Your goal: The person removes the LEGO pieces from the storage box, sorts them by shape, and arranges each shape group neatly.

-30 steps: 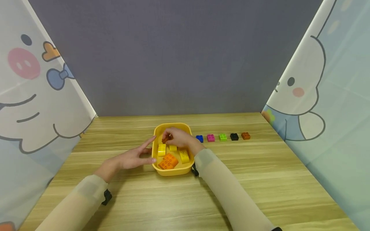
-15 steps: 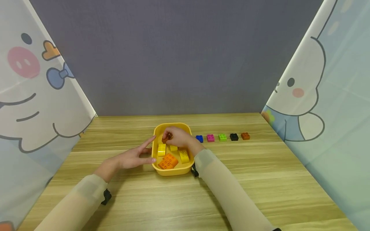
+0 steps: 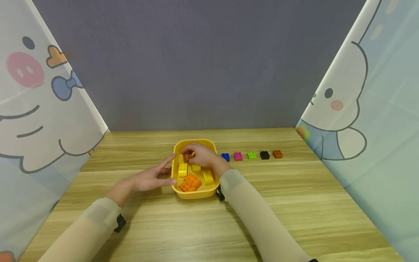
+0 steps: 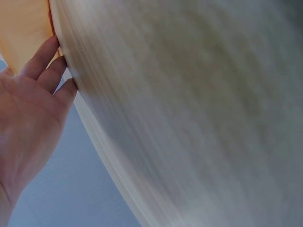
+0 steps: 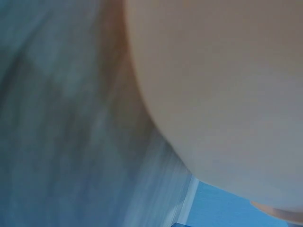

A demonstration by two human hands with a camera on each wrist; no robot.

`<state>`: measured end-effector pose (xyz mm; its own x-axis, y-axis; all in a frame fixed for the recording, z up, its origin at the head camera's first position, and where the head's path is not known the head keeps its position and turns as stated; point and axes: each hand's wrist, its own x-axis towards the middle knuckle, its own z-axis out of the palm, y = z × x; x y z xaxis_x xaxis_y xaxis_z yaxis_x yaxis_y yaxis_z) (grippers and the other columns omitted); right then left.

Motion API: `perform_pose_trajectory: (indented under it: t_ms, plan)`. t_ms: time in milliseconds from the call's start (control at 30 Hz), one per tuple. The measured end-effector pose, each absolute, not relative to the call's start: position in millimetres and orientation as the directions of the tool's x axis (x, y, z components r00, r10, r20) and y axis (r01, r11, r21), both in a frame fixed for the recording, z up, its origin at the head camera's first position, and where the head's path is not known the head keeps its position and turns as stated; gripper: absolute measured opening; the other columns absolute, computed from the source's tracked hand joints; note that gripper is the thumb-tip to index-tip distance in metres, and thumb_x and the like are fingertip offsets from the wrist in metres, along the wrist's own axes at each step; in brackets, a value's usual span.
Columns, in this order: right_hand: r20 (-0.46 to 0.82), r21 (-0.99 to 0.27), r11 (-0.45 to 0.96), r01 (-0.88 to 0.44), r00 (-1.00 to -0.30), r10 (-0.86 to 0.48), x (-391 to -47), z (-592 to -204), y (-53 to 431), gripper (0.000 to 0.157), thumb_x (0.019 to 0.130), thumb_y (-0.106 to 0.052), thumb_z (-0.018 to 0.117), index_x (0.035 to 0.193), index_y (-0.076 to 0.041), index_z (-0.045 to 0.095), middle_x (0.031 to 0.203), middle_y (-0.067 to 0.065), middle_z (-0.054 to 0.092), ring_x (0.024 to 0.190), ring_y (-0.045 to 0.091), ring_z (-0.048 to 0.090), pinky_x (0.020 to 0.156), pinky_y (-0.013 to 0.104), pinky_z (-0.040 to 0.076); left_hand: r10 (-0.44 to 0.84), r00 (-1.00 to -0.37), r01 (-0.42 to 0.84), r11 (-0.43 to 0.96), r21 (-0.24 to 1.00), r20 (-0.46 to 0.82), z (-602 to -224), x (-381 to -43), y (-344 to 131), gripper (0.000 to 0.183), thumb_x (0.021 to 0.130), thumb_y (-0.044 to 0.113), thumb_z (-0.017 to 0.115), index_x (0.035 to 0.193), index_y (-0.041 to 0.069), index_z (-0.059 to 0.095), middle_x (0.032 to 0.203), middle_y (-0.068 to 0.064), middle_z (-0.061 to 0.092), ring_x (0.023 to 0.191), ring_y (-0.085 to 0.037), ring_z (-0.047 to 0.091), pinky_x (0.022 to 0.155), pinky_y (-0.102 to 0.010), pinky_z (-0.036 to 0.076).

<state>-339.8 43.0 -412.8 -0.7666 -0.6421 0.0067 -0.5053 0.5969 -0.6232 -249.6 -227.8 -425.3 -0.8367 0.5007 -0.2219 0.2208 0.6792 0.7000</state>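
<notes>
A yellow plastic bin [image 3: 196, 195] stands on the wood-grain table, holding toy building bricks. My right hand [image 3: 204, 156] reaches into it from the right and pinches a brown brick [image 3: 186, 157], whose studs show, near the far left corner. Around that hand lie a yellow brick [image 3: 183, 170], another yellow one [image 3: 207, 177] and a third, partly covered. Two orange bricks [image 3: 188, 186] lie together at the near end. With fingers spread, my left hand [image 3: 148, 180] rests against the bin's left side, its thumb at the rim. The left wrist view shows its fingertips by the bin wall [image 4: 26, 28].
To the right of the bin runs a row of small bricks: blue [image 3: 225, 157], pink [image 3: 238, 156], green [image 3: 251, 155], black [image 3: 264, 155] and brown [image 3: 277, 154]. A grey panel [image 3: 203, 72] rises behind the table, with printed cloth on both sides. A blurred pale surface fills much of the right wrist view.
The brown brick in my right hand has turned and shifted slightly left, and more of its studs show. My left hand stays at the bin's side.
</notes>
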Motion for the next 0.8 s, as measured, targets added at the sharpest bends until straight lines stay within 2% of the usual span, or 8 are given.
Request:
perform_pose_trajectory:
  t_ms: [333,567,800]
  plan:
    - [0.028,-0.612,0.582,-0.535,-0.751,-0.66,-340.4,-412.6,42.3,0.039,0.103,-0.006,0.074,0.141,-0.013,0.069,0.145,0.008,0.065,0.134,0.026,0.063,0.121,0.045,0.052,0.498,-0.836,0.21,0.679,0.703,-0.231,-424.1,-249.7,-227.2,0.103,0.104,0.062,0.068,0.176,0.046,-0.004,0.173,-0.022,0.042,0.16,-0.054,0.036,0.125,-0.082,0.024]
    - [0.074,-0.64,0.544,-0.542,-0.749,-0.658,-339.1,-410.3,41.5,0.04,0.103,-0.015,0.077,0.142,-0.015,0.068,0.143,0.006,0.066,0.13,0.023,0.063,0.118,0.045,0.053,0.496,-0.838,0.224,0.692,0.686,-0.227,-423.9,-250.9,-226.5,0.102,0.104,0.064,0.067,0.176,0.047,-0.004,0.173,-0.021,0.044,0.16,-0.055,0.037,0.124,-0.084,0.025]
    - [0.127,-0.675,0.502,-0.541,-0.755,-0.643,-338.7,-404.3,42.6,0.045,0.099,-0.007,0.075,0.144,-0.013,0.067,0.14,0.007,0.068,0.125,0.025,0.063,0.114,0.048,0.055,0.501,-0.838,0.228,0.683,0.694,-0.218,-424.6,-250.6,-227.7,0.102,0.104,0.063,0.067,0.176,0.044,-0.003,0.172,-0.023,0.045,0.158,-0.055,0.04,0.124,-0.082,0.027]
